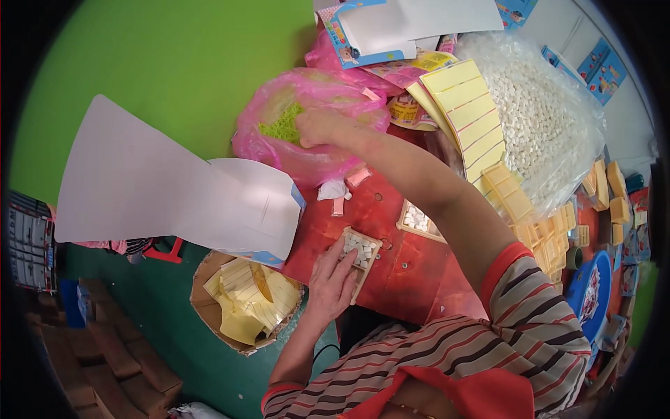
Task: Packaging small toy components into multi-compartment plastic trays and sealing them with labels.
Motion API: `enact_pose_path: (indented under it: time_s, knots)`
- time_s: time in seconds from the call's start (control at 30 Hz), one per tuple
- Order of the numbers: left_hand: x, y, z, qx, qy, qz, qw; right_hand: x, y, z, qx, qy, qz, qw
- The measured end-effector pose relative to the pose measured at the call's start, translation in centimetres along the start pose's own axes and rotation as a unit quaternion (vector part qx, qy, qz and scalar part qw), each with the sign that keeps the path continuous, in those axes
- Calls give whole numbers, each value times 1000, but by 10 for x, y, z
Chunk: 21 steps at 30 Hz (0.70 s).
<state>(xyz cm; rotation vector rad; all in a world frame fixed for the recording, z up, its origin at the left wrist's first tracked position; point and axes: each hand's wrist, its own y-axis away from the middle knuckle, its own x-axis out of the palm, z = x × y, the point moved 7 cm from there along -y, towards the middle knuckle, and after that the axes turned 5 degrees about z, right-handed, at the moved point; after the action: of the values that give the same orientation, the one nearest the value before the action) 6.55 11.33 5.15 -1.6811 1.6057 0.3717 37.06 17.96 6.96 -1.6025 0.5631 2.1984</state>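
My left hand point(331, 283) lies over the left side of a small pale tray point(362, 278), its fingers stretched out and a little apart. White cube-like pieces point(359, 248) fill the tray's far part, and the fingers touch some of them. My right arm reaches far across to a pink plastic bag point(262, 101). Inside that bag, my right hand point(319, 128) is curled closed at the edge of a heap of thin lime-green pieces point(283, 124). Its fingertips are hidden, so what it holds cannot be made out.
A second tray of white pieces point(417, 218) sits partly under my right forearm. At the right stand a big clear bag of white pieces point(537, 112), stacked pale trays point(544, 241) and a blue basin point(594, 293). White card sheets point(139, 174) lie left, above a carton point(202, 297).
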Motion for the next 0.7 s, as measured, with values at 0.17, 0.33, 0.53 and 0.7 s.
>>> enact_pose_path:
  time_s: [0.17, 0.33, 0.53, 0.7]
  knots:
    - [3, 5, 1, -16, 13, -3, 1000, -9, 9, -20, -61, -16, -62, 996]
    - [2, 10, 0, -25, 21, -11, 999, -29, 28, -30, 55, -342, -38, 937]
    - [8, 15, 4, -32, 0, -22, 999, -74, 63, -39, 51, -438, -158, 883]
    - [9, 17, 6, -48, -28, -42, 998, -90, 106, -37, 28, -438, -163, 883]
